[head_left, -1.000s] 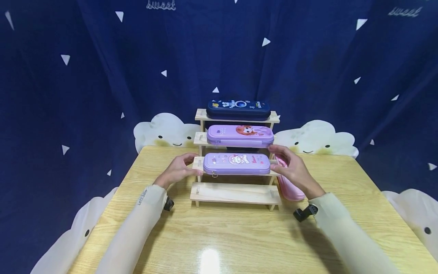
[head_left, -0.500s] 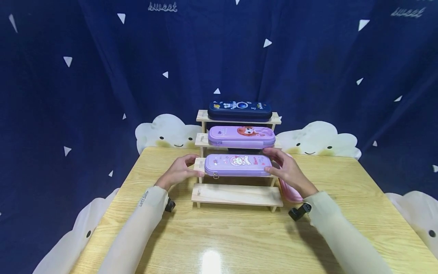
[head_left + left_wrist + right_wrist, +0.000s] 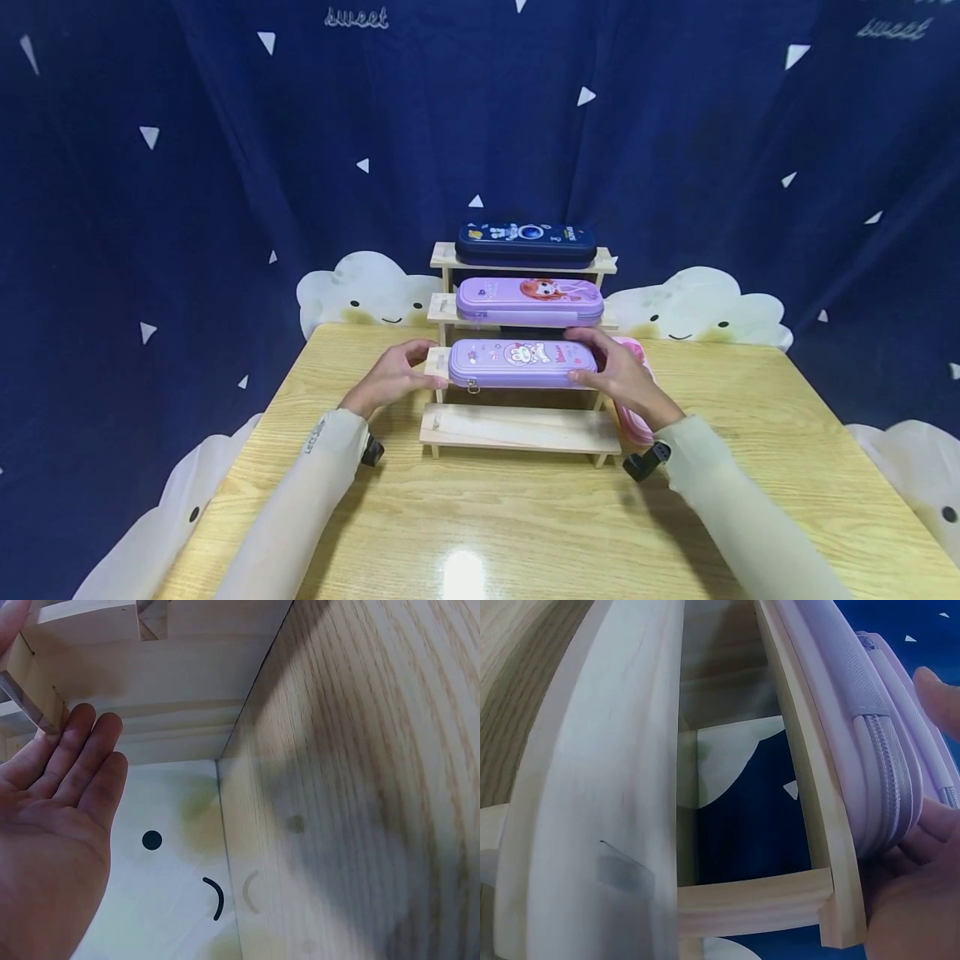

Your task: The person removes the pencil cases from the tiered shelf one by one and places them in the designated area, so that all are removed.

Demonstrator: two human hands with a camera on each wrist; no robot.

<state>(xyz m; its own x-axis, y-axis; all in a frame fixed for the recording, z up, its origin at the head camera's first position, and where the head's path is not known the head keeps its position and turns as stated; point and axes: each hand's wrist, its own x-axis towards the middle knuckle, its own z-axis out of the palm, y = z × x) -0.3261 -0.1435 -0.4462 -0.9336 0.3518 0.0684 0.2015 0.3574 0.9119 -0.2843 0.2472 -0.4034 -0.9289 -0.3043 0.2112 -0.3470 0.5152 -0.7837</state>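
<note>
While left hand [image 3: 393, 377] pinches left edge of pale wooden stepped rack [image 3: 525, 423], right hand [image 3: 617, 377] grips right end of lilac rounded zip case [image 3: 495, 362], fingers behind; gap beneath.

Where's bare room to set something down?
Lowest shelf, below the rabbit case; table in front, between the sleeves; table's right side, beyond the pink case. Crowded: third shelf from top, with rabbit case, left hand and right hand; the two shelves above hold cases.
</note>
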